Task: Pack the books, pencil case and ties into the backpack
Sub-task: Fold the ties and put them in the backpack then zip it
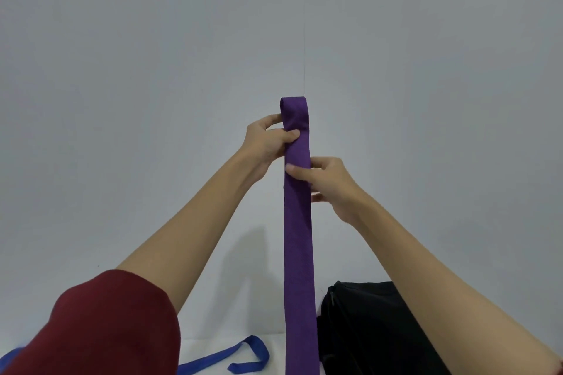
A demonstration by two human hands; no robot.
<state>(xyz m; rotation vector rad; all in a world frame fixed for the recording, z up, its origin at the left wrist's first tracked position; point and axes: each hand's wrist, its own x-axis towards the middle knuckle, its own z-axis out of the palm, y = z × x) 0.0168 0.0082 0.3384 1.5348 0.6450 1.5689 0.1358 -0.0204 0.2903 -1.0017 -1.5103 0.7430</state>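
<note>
Holding the purple tie (pixel 298 222) upright before a pale wall, the left hand (pixel 269 143) pinches its folded top with curled fingers while the right hand (pixel 330 189) pinches just below. A black backpack (pixel 368 329) and blue tie (pixel 240 356) lie on the tabletop (pixel 274 344).

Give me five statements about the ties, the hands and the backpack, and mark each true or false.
1. Both hands hold the purple tie. True: the left hand pinches near its folded top, the right hand just below.
2. The blue tie is inside the backpack. False: it lies on the white surface, left of the bag.
3. The backpack is black. True.
4. The purple tie is rolled into a coil. False: it hangs in a long straight strip.
5. The left arm has a dark red sleeve. True.
</note>
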